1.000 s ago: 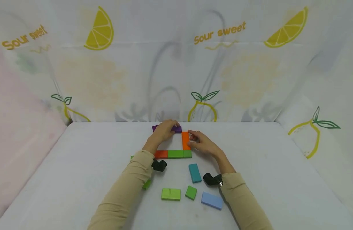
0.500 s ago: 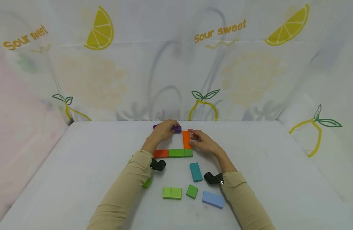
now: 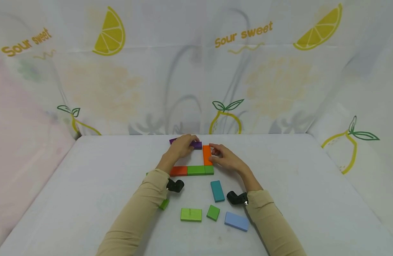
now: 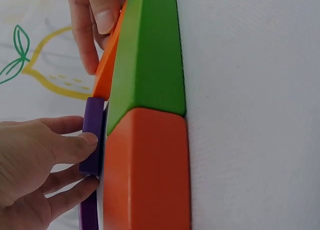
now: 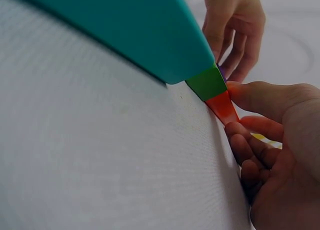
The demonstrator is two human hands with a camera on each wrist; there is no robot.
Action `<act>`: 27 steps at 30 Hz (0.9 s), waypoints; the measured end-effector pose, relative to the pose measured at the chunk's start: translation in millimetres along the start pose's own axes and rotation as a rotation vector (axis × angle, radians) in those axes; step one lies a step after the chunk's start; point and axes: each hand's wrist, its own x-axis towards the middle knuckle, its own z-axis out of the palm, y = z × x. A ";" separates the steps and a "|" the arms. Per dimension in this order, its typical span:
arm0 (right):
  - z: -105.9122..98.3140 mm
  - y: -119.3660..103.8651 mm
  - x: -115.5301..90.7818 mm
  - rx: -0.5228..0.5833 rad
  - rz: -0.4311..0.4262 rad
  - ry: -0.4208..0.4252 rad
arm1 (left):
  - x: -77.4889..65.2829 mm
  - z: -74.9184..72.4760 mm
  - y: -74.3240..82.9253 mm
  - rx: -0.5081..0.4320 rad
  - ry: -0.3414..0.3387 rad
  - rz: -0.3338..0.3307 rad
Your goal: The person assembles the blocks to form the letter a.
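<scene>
Purple block (image 3: 197, 145) edged nearer across white table (image 3: 298, 185) (printed cloth (image 3: 170, 78) behind); left hand (image 3: 182, 146) pinches it, right hand (image 3: 227, 158) orange block (image 3: 207, 154).

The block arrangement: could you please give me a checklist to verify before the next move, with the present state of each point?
1. Left hand on the purple block: ok, thumb touching it.
2. Right hand at the orange block: ok, touching.
3. Red block, long green block and green end block in line: ok.
4. Purple block touching the orange block: cannot tell.
5. Red block's left end: cannot tell, the left sleeve covers it.
6. Teal block apart from the row: ok.
</scene>
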 end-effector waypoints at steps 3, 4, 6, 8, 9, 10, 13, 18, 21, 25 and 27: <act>-2.7 -9.9 -5.1 0.000 -0.007 -0.005 | -0.4 0.7 0.2 -0.004 0.001 -0.002; -4.0 -15.9 -7.7 0.009 -0.006 -0.010 | -0.3 1.0 0.4 -0.007 0.002 -0.002; -6.2 -27.4 -12.1 0.027 -0.003 -0.018 | -0.3 1.6 0.7 -0.011 0.005 -0.004; -8.4 -39.7 -17.0 0.033 -0.005 -0.022 | -0.8 1.9 1.1 -0.010 0.011 -0.002; -8.4 -39.7 -17.0 0.033 -0.007 -0.022 | -0.9 2.2 0.9 -0.008 0.016 0.000; -8.4 -39.6 -16.9 0.034 -0.009 -0.022 | -1.0 2.5 0.7 -0.008 0.019 -0.002; -8.3 -40.0 -16.7 0.035 -0.013 -0.022 | -1.7 3.0 0.3 -0.007 0.029 -0.004; -8.8 -43.2 -18.3 0.024 -0.014 -0.019 | -3.2 3.0 0.1 -0.018 0.042 -0.003; -8.5 -43.7 -18.3 0.016 -0.008 -0.023 | -3.8 3.8 -0.6 -0.021 0.044 0.006; -6.8 -36.5 -14.8 0.011 -0.004 -0.025 | -4.0 4.7 -1.6 -0.026 0.048 0.015; -4.4 -26.1 -10.2 0.011 -0.006 -0.019 | -4.1 4.7 -1.7 -0.028 0.051 0.018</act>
